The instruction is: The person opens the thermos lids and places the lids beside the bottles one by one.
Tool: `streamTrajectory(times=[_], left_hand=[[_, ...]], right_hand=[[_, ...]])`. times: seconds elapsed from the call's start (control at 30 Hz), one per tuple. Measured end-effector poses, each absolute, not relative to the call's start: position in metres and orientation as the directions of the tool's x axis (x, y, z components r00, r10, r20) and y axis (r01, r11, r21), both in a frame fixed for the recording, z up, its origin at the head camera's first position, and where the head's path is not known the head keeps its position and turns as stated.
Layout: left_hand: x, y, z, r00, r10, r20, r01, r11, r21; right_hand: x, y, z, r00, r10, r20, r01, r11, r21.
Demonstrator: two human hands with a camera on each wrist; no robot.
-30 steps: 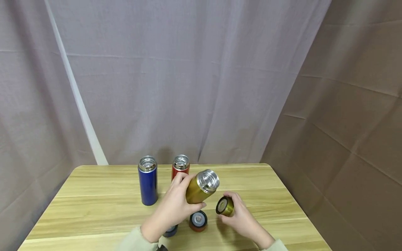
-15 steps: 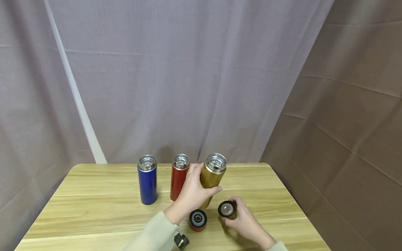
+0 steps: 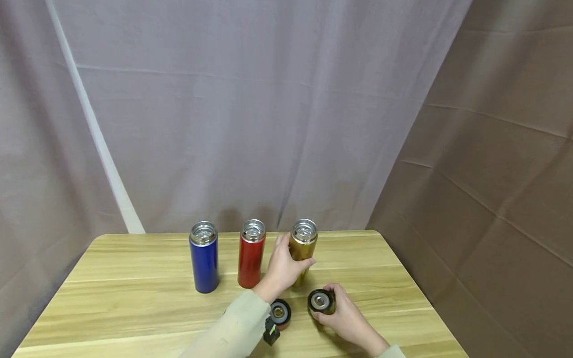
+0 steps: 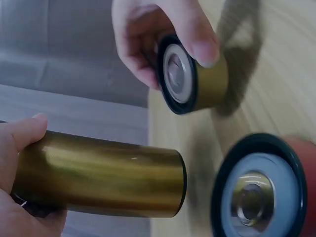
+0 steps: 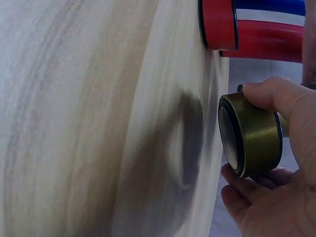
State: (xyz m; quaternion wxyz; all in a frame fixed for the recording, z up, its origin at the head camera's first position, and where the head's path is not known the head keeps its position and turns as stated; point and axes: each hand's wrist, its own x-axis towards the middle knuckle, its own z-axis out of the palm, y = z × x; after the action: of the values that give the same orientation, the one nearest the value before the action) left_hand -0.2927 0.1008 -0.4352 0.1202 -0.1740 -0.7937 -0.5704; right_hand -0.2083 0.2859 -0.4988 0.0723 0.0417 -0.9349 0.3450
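My left hand (image 3: 282,267) grips an open gold vacuum flask (image 3: 302,249) round its upper body. The flask stands upright to the right of the red flask, its steel mouth facing up. In the left wrist view its dark-edged base (image 4: 178,185) is close over the table. My right hand (image 3: 343,319) holds the gold lid (image 5: 259,138) between thumb and fingers, inner side up, and the lid's shadow falls on the wood below. A red lid (image 4: 302,165), inner side up, lies between the two hands, partly hidden behind my left sleeve in the head view.
An open red flask (image 3: 251,261) and an open blue flask (image 3: 205,266) stand upright to the left of the gold one. A black wrist camera (image 3: 271,332) sits at my left sleeve. Grey curtains (image 3: 268,124) hang behind the wooden table (image 3: 112,298).
The gold flask has gone from tilted in front of the red flask to upright on its right, farther back and lower. The gold lid has turned from facing sideways to facing up.
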Motion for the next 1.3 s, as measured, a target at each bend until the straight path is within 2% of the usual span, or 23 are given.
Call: streamTrajectory(times=[0.6, 0.83, 1.13, 1.3], left_hand=[[-0.301, 0.092, -0.460, -0.921, 0.146, 0.362, 0.390, 0.347, 0.853], [-0.301, 0.086, -0.465, -0.937, 0.151, 0.316, 0.350, 0.369, 0.861], [-0.299, 0.076, -0.466, -0.925, 0.178, 0.337, 0.381, 0.390, 0.839], [-0.285, 0.062, -0.466, -0.908, 0.235, 0.347, 0.417, 0.430, 0.801]], right_hand=[[-0.201, 0.284, -0.503, -0.987, -0.068, 0.148, -0.147, 0.761, -0.631], [-0.201, 0.281, -0.507, -0.989, -0.057, 0.136, -0.131, 0.761, -0.636], [-0.207, 0.281, -0.514, -0.988, -0.077, 0.134, -0.143, 0.779, -0.611], [-0.207, 0.280, -0.515, -0.988, -0.092, 0.123, -0.148, 0.790, -0.595]])
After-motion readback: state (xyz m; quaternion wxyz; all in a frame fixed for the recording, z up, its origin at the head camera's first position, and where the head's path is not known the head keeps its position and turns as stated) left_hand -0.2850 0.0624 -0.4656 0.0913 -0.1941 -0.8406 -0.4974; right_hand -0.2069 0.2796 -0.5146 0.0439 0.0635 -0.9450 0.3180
